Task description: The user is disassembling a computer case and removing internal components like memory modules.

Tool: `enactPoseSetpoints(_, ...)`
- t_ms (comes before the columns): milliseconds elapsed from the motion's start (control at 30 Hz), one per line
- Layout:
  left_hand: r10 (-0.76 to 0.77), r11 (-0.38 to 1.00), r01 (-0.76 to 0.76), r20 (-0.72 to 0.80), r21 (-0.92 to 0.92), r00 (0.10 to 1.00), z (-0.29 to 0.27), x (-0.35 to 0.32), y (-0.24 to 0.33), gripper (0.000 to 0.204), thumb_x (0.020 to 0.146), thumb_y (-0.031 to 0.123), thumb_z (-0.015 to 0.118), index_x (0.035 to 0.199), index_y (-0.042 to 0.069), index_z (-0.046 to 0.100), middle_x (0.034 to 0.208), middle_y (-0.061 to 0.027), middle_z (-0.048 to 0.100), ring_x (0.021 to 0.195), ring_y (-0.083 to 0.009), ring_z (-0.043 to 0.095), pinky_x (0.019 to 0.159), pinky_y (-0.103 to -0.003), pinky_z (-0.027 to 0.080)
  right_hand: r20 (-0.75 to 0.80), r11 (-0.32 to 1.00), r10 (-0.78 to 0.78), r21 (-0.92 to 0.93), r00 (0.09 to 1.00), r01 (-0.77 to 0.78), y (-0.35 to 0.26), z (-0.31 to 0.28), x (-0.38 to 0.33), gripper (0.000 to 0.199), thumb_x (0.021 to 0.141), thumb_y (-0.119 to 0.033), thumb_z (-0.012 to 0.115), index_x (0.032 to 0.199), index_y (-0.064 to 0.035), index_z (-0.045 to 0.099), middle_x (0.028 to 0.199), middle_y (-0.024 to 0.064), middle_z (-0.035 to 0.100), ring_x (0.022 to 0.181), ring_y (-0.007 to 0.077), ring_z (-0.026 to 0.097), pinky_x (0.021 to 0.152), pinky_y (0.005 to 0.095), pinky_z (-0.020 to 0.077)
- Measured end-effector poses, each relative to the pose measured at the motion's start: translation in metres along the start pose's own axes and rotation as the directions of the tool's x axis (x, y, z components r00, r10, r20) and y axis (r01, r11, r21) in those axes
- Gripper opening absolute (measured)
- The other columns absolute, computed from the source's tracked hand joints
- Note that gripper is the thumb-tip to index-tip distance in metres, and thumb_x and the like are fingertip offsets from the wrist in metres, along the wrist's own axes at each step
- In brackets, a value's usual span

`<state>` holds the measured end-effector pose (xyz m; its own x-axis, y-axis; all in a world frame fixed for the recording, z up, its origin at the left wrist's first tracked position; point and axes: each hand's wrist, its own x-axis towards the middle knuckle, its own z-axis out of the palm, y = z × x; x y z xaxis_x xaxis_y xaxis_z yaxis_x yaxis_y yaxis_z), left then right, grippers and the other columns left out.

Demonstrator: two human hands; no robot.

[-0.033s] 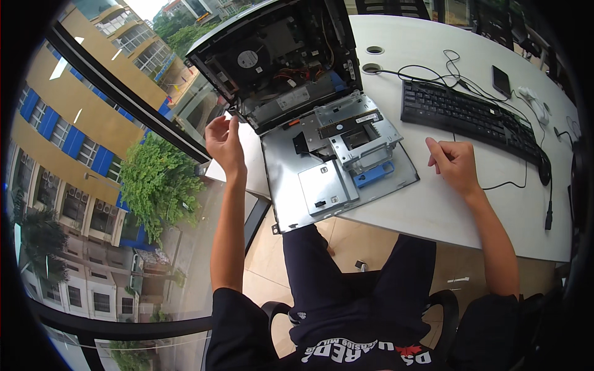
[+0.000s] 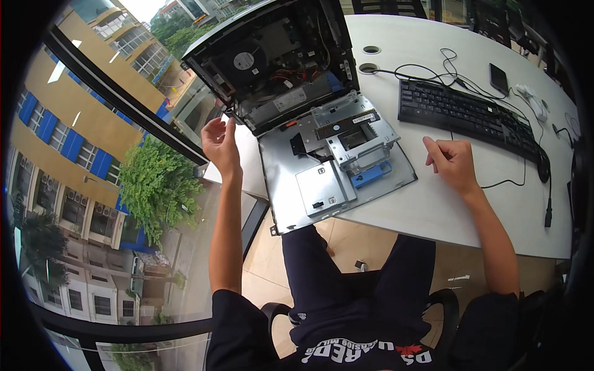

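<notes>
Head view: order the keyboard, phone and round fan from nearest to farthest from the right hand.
From the right hand:
1. Keyboard: just beyond it.
2. Phone: past the keyboard.
3. Fan: well off to the left.

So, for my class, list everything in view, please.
computer: 1, black-silver, on desk
fan: 1, black, inside computer
memory stick: 1, dark, on computer
handle: 1, blue, on computer
keyboard: 1, black, on desk
phone: 1, black, beyond keyboard
cables: several, black, around keyboard
bundle: 1, white, near phone
holes: 2, dark, in desk
desk: 1, white, centre
chairs: several, black, around desk
floor: 1, beige, beneath
window: 1, clear, left
buildings: several, mixed colours, outside
trees: several, green, outside
clothes: 2 items, dark, bottom
left hand: 1, bare, left of computer
right hand: 1, bare, near keyboard
</notes>
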<state>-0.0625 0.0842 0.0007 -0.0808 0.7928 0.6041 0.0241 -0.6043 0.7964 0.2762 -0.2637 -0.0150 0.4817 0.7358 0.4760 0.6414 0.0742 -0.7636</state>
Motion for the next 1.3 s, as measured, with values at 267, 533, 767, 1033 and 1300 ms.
enactPoseSetpoints(267, -0.140, 0.990, 0.138, 0.217, 0.024, 0.966, -0.003, 0.031, -0.014, 0.058, 0.088, 0.026, 0.086, 0.130, -0.004, 0.060, 0.124, -0.0129, 0.068, 0.114, -0.0185, 0.065, 0.100, -0.030, 0.049, 0.044, 1.000, 0.021, 0.011, 0.999, -0.021, -0.002, 0.003, 0.001, 0.047, 0.100, -0.025, 0.068, 0.060, 0.0009, 0.069, 0.043, 0.0023, 0.051, 0.039, 0.0060, 0.044, 0.042, 0.0279, 0.0301)
enactPoseSetpoints(533, -0.022, 0.967, -0.009, 0.116, 0.255, 0.993, 0.016, 0.022, -0.018, 0.047, 0.089, 0.040, 0.085, 0.106, -0.002, 0.072, 0.092, -0.0077, 0.077, 0.084, -0.0118, 0.070, 0.080, -0.025, 0.052, 0.033, 0.997, 0.081, -0.004, 0.996, -0.081, -0.002, 0.002, 0.002, 0.049, 0.100, -0.026, 0.068, 0.059, 0.0007, 0.069, 0.044, 0.0014, 0.052, 0.040, 0.0053, 0.045, 0.042, 0.0268, 0.0300)
enactPoseSetpoints(767, -0.028, 0.937, -0.015, 0.118, 0.350, 0.993, 0.011, 0.025, -0.015, 0.055, 0.085, 0.047, 0.086, 0.102, -0.003, 0.071, 0.089, -0.0089, 0.076, 0.082, -0.0141, 0.069, 0.078, -0.028, 0.053, 0.028, 0.997, 0.077, -0.005, 0.997, -0.077, -0.004, 0.002, 0.002, 0.049, 0.100, -0.027, 0.068, 0.059, 0.0001, 0.069, 0.044, 0.0009, 0.053, 0.040, 0.0056, 0.047, 0.042, 0.0266, 0.0307)
enactPoseSetpoints(1033, 0.481, 0.776, -0.487, 0.124, 0.401, 0.868, 0.035, -0.015, 0.028, 0.027, 0.088, 0.011, 0.077, 0.110, -0.001, 0.066, 0.109, -0.0146, 0.063, 0.104, -0.0294, 0.061, 0.092, -0.039, 0.048, 0.022, 0.999, 0.045, 0.002, 0.999, -0.045, -0.001, 0.002, 0.001, 0.050, 0.100, -0.028, 0.068, 0.059, 0.0003, 0.069, 0.043, 0.0012, 0.052, 0.040, 0.0059, 0.046, 0.042, 0.0270, 0.0308)
enactPoseSetpoints(1300, 0.355, 0.694, -0.580, 0.497, 0.428, 0.792, 0.086, -0.003, 0.029, 0.039, 0.093, 0.014, 0.069, 0.126, -0.005, 0.061, 0.120, -0.0241, 0.065, 0.112, -0.0416, 0.063, 0.098, -0.048, 0.048, 0.021, 0.999, 0.046, 0.007, 0.999, -0.046, 0.001, 0.001, 0.002, 0.050, 0.100, -0.027, 0.067, 0.059, 0.0007, 0.068, 0.043, 0.0013, 0.051, 0.039, 0.0057, 0.045, 0.042, 0.0274, 0.0303)
